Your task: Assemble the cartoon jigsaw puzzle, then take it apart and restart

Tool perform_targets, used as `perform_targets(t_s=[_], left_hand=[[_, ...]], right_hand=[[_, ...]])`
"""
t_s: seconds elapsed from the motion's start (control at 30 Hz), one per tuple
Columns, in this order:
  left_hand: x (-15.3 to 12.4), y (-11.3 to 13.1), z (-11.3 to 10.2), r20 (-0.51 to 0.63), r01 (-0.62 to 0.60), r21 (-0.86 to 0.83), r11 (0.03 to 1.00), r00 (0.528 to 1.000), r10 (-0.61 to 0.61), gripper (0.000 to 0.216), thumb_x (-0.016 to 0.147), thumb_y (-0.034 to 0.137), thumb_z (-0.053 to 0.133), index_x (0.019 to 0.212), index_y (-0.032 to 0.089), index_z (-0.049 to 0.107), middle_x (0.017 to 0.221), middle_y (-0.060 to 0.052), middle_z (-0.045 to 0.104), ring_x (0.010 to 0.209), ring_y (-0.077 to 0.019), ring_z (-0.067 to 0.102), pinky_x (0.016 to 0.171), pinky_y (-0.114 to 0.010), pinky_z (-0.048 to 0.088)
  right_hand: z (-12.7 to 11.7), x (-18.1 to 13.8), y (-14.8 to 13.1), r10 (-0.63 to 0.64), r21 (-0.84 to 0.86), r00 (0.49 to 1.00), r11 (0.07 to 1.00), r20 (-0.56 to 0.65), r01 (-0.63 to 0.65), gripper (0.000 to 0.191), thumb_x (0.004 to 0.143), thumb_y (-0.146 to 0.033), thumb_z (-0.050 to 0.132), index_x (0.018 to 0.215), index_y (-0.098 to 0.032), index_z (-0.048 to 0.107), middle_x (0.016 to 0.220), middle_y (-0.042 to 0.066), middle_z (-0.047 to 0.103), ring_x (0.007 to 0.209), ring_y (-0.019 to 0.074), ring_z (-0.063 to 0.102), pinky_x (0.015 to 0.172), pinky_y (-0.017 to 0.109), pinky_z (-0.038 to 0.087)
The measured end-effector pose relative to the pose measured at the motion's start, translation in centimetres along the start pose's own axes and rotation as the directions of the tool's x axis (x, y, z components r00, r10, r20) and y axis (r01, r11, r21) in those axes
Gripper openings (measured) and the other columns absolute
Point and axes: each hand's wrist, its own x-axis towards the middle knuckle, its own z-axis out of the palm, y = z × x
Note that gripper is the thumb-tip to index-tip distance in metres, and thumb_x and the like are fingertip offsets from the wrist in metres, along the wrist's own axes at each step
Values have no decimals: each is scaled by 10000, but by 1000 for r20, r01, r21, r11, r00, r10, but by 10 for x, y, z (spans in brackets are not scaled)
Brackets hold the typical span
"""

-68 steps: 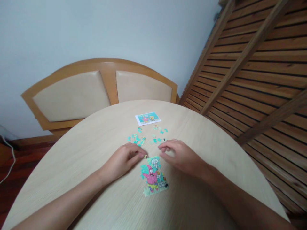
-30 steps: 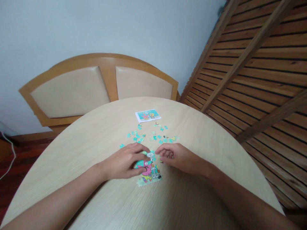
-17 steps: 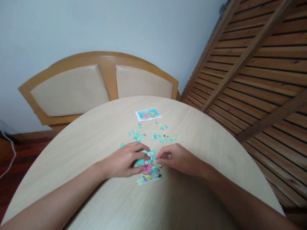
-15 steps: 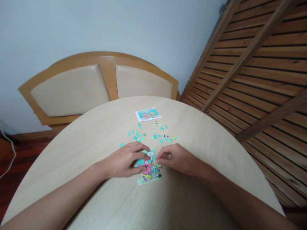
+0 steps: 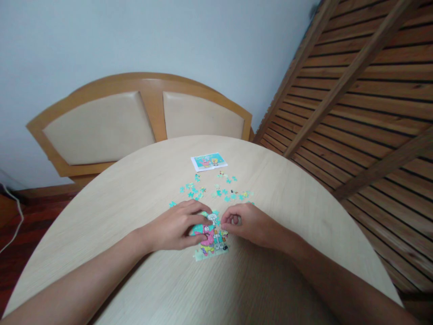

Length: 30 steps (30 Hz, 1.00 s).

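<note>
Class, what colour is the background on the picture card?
The picture card has a turquoise background, seen best in the head view.

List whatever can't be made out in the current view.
In the head view:
Part of the puzzle: hidden by the left hand.
Anything the right hand might hold: hidden by its fingers.
Details of the card: too small and blurred.
Cable: cut off by the left edge.

Desk (image 5: 287,180): curved edge, pale wood-grain surface. Toward the far edge lies a printed sheet (image 5: 209,161), picture side up, with a white border. On its near side, loose puzzle pieces (image 5: 225,192), mostly turquoise, are scattered flat. Nearest the viewer lies a joined puzzle section (image 5: 210,246), partly obscured.
</note>
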Motion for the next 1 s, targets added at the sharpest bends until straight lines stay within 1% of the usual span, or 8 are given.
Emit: perform_targets(t_s=[0.3, 0.57, 0.7, 0.9, 1.0], left_hand=[[1, 1, -1, -18, -8, -11, 1000, 1000, 8, 265, 955, 392, 649, 1163, 232, 689, 1243, -112, 637, 1111, -266, 620, 976, -419, 494], [0, 1, 0, -10, -1, -11, 1000, 1000, 1, 270, 960, 395, 643, 1171, 232, 686, 1243, -110, 634, 1118, -267, 617, 977, -426, 490], [1, 1, -1, -10, -6, -7, 1000, 1000, 6, 270, 962, 391, 633, 1172, 229, 686, 1237, -114, 637, 1115, -270, 618, 974, -422, 491], [1, 2, -1, -2, 1, -1, 1000, 1000, -1, 267, 957, 389, 643, 1167, 230, 687, 1238, -115, 637, 1120, -273, 618, 974, -428, 490], [1, 2, -1, 2, 7, -4, 1000, 1000, -7, 272, 959, 388, 644, 1180, 233, 682, 1241, -113, 636, 1124, -269, 615, 980, -423, 488]], right_hand=[[-2, -1, 0, -10, -4, 1000, 1000, 25, 10, 133, 873, -285, 669, 861, -193, 763, 844, 27, 748, 786, 175, 651, 714, 270, 476], [-3, -1, 1, -7, -13, 999, 1000, 38, 8, 130, 885, -287, 673, 878, -194, 763, 856, 28, 748, 784, 174, 651, 717, 277, 475], [-2, 0, 2, -11, -34, 1000, 999, 25, 12, 123, 879, -281, 675, 871, -197, 764, 847, 28, 747, 776, 174, 649, 708, 274, 471], [0, 0, -3, -21, -70, 1000, 997, 13, 21, 76, 849, -221, 681, 832, -188, 747, 790, 14, 716, 724, 155, 625, 673, 260, 452], [-3, -1, -2, -23, -61, 1000, 998, -16, 22, 109, 876, -254, 655, 845, -194, 741, 776, 6, 709, 704, 149, 621, 655, 259, 444]])
